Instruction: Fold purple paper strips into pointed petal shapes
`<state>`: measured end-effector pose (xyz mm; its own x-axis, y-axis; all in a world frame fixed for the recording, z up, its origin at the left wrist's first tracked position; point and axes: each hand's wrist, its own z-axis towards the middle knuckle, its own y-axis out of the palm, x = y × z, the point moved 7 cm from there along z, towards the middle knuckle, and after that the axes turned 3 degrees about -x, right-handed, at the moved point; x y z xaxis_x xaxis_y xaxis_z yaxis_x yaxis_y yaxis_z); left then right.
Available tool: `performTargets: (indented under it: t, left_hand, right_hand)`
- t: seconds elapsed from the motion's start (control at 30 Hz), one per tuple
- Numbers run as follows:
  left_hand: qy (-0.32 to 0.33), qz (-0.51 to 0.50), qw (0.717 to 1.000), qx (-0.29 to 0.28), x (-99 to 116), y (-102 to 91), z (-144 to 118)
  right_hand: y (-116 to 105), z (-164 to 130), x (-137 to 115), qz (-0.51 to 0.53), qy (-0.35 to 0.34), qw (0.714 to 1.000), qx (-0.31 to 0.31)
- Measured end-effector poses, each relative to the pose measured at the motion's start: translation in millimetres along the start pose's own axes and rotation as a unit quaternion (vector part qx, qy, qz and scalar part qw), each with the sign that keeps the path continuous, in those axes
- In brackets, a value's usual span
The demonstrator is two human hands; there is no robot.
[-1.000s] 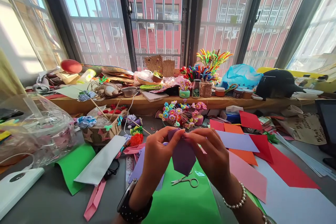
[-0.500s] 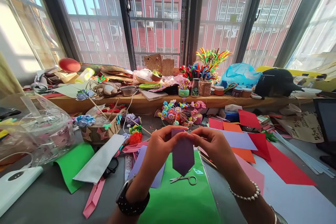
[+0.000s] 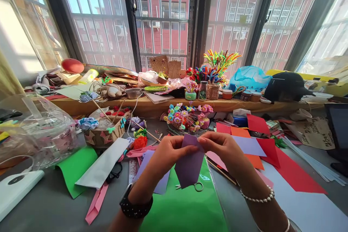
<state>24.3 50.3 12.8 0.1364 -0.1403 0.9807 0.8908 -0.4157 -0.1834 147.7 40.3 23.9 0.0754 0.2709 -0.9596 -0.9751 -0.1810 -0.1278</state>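
Note:
A folded purple paper piece (image 3: 189,165) hangs in front of me above the table, its point aimed down. My left hand (image 3: 165,154) pinches its upper left edge and my right hand (image 3: 221,148) pinches its upper right edge. Under it lies a green sheet (image 3: 185,210) with small scissors (image 3: 196,186) partly hidden behind the paper. A second purple sheet (image 3: 159,183) lies flat just left of the green one.
Red, orange, lilac and pink sheets (image 3: 274,159) spread to the right. On the left lie a green sheet (image 3: 74,166), a white strip (image 3: 104,165), a woven basket (image 3: 104,134) and a plastic bag (image 3: 40,130). Paper flowers (image 3: 187,117) stand behind my hands, below a cluttered windowsill (image 3: 152,107).
The purple paper has turned and unfolded a little, now wider and tilted to the right. Both hands have shifted slightly while keeping hold of its top.

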Motion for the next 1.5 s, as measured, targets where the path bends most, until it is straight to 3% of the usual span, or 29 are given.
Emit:
performTargets:
  t: [0.1, 0.27, 0.77, 0.93, 1.23, 1.5]
  left_hand:
    - [-0.007, 0.009, 1.000, -0.015, 0, 1.5, -1]
    - [-0.009, 0.027, 1.000, 0.012, 0, -2.4, -2]
    - [-0.023, -0.048, 0.998, 0.013, 0, 1.0, -2]
    - [-0.025, -0.041, 0.999, 0.005, -4, 0.8, -1]
    - [-0.007, -0.012, 1.000, 0.007, 0, -2.1, 0]
    - [0.001, 0.035, 0.999, -0.004, -1, -3.2, 0]
  right_hand:
    - [1, 0, 2, 0.009, 0.008, 1.000, 0.002]
    - [4, 1, 5, 0.003, 0.007, 1.000, 0.007]
    - [2, -3, -2, -0.115, -0.040, 0.989, 0.080]
    - [2, -4, -7, -0.171, -0.086, 0.976, 0.099]
    - [7, -5, -14, -0.280, -0.106, 0.954, 0.021]
    - [11, -6, -12, -0.350, -0.113, 0.930, 0.003]
